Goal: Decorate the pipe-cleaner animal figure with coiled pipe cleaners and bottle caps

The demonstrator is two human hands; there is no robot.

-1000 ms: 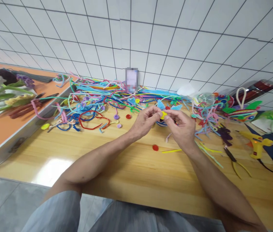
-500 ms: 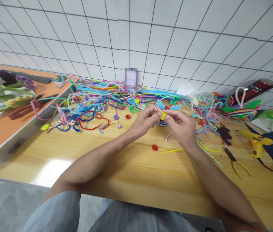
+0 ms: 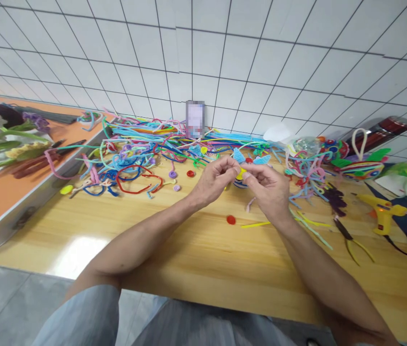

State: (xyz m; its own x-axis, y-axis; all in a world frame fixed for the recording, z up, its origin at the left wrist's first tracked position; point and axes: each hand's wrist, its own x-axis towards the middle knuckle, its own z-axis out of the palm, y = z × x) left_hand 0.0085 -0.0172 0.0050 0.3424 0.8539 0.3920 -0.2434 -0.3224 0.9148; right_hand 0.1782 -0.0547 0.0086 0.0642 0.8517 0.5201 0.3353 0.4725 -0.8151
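Observation:
Between the fingertips of both hands is a small yellow pipe cleaner coil (image 3: pixel 241 173). My left hand (image 3: pixel 215 180) pinches it from the left, with a short yellow end showing below the fingers. From the other side my right hand (image 3: pixel 270 190) is closed on it with thumb and fingers. Just behind the hands are light blue pipe cleaner pieces (image 3: pixel 238 155), and a blue-and-white rounded thing is mostly hidden under them. On the wood nearer me lie a flat red coil (image 3: pixel 231 219) and a straight yellow pipe cleaner (image 3: pixel 256 224).
Loose pipe cleaners (image 3: pixel 134 158) are heaped along the wall, with a phone (image 3: pixel 195 119) propped behind them. Pliers (image 3: pixel 349 238) and a yellow glue gun (image 3: pixel 382 211) with its cord lie at the right. A metal-edged orange surface (image 3: pixel 55 168) stands at the left.
Both hands have shifted very slightly left with the yellow coil, and its short yellow end now shows beneath my left fingers. Otherwise things lie as before.

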